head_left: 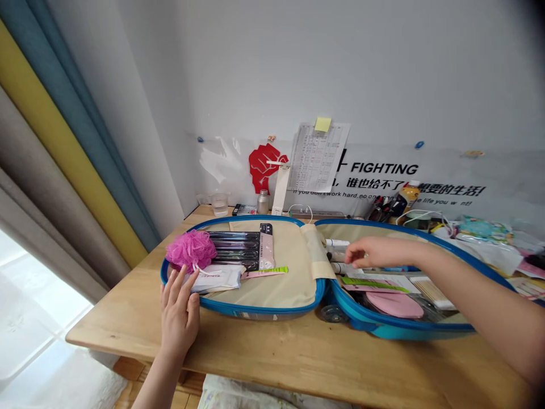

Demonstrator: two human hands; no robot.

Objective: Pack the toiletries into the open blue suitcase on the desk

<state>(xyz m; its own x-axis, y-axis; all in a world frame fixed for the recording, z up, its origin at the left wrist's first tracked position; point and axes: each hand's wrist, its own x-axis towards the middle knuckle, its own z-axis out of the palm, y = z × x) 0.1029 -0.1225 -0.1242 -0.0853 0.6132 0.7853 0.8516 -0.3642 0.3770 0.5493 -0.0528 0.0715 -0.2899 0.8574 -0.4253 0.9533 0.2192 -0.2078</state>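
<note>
A blue-rimmed suitcase (259, 311) lies spread wide on the wooden table. My left hand (179, 309) has its fingers stretched over the near-left rim, by a white packet (221, 278) and a pink mesh bath puff (191, 250). Behind the packet is a pack of dark toothbrushes (236, 250). In the right half, my right hand (374, 253) hovers with curled fingers beside white tubes (338, 267); whatever is in them is hidden. Below that hand are a pink-and-green packet (374, 285), a pink oval item (395, 305) and a pack of cotton swabs (430, 289).
A clear cup (220, 204) and a silver bottle (263, 202) stand behind the suitcase. At back right are an orange-labelled bottle (406, 199), pens (378, 210) and plastic packs (485, 230). Curtains (63, 125) hang left of the table (264, 346).
</note>
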